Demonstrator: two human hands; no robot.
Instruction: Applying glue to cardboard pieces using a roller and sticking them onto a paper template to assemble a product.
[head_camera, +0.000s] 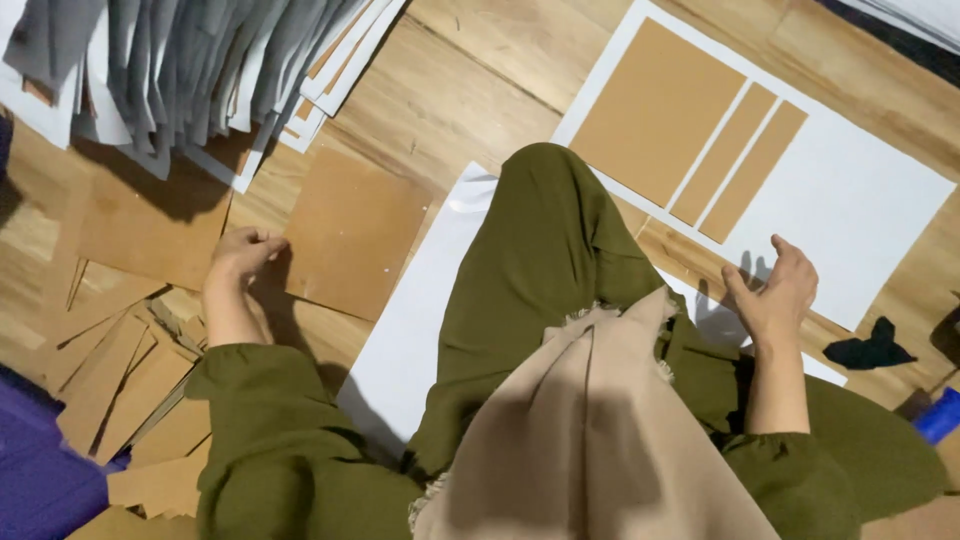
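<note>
My left hand (240, 255) pinches the left edge of a brown cardboard rectangle (350, 230) that lies on the wooden floor. My right hand (775, 290) hovers with fingers spread over the near edge of a large white sheet (860, 200). That sheet carries one wide brown cardboard panel (660, 110) and two narrow brown strips (740, 160) laid side by side. My knee in olive green trousers (550, 230) rises between the two hands. A beige cloth (600, 440) drapes over my lap.
A fanned pile of grey and white folded sheets (190, 60) lies at the top left. Loose brown cardboard pieces (120, 380) are heaped at the left. Another white sheet (410, 330) lies under my leg. A small black cloth scrap (870, 350) and a blue object (940, 415) sit at the right.
</note>
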